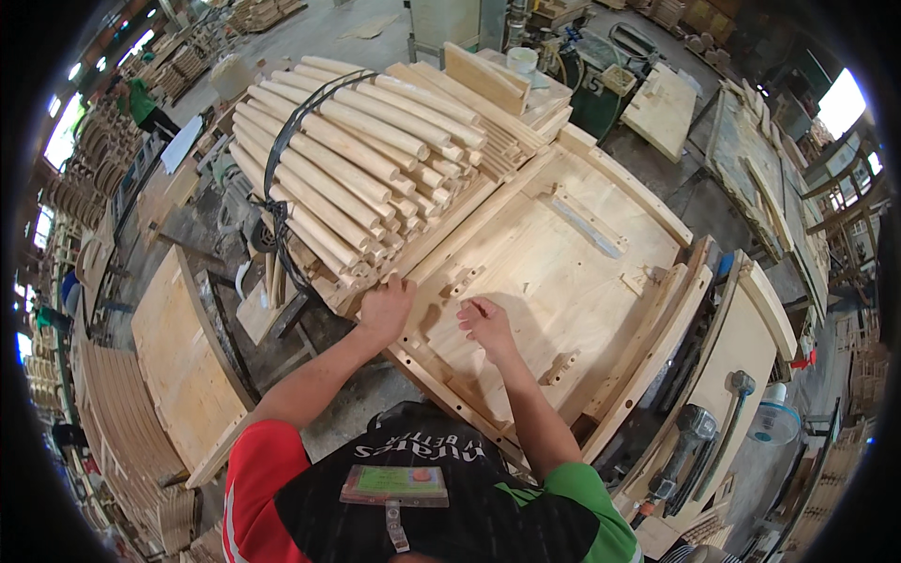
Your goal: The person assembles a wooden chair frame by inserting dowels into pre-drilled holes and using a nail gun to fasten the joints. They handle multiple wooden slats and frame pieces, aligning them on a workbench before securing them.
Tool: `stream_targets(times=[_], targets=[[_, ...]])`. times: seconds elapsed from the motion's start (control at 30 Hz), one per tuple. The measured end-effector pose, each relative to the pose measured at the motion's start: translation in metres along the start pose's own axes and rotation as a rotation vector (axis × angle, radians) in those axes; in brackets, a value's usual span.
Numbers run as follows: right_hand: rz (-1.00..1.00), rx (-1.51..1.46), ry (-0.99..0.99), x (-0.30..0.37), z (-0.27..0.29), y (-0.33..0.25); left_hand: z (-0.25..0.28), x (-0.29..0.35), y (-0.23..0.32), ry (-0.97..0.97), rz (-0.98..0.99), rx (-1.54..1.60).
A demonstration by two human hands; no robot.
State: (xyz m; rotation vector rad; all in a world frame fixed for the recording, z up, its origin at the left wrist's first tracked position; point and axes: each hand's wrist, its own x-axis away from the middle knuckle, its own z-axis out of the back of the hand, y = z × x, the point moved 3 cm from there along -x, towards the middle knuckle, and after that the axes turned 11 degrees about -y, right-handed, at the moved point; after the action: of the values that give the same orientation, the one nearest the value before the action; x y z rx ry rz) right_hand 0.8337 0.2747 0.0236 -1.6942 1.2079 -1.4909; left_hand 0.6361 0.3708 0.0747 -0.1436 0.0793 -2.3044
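Note:
My left hand [388, 310] is closed at the left rim of a shallow wooden frame [648, 352], just below the cut ends of a bundle of round wooden rods [347, 159]. Whatever its fingers may hold is hidden. Over the frame's plywood base [554, 281] hovers my right hand [486, 328], its fingers loosely curled and apart, with nothing visible in them. A small wooden block [465, 281] sits on the base between and beyond my hands. Another block with holes [561, 369] lies to the right of my right wrist. A dark strap [282, 155] binds the rods.
Right of the frame, a metal clamp tool [693, 433] lies on a side board [718, 375]. A clear plastic container [775, 420] stands beyond it. Curved wooden panels [178, 342] lean at the left. A person in green [141, 103] is far off at the upper left.

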Motion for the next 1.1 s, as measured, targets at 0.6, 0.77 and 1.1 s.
stream_targets(times=[0.6, 0.77, 1.1], targets=[[0.174, 0.51, 0.412, -0.148, 0.035, -0.077, 0.021, 0.022, -0.006, -0.216, 0.125, 0.03], [0.001, 0.088, 0.27, -0.147, 0.013, -0.064, 0.015, 0.046, -0.013, -0.186, 0.273, 0.154], [0.036, -0.012, 0.269, -0.164, 0.02, -0.052, 0.001, 0.052, -0.014, -0.2, 0.365, 0.159]])
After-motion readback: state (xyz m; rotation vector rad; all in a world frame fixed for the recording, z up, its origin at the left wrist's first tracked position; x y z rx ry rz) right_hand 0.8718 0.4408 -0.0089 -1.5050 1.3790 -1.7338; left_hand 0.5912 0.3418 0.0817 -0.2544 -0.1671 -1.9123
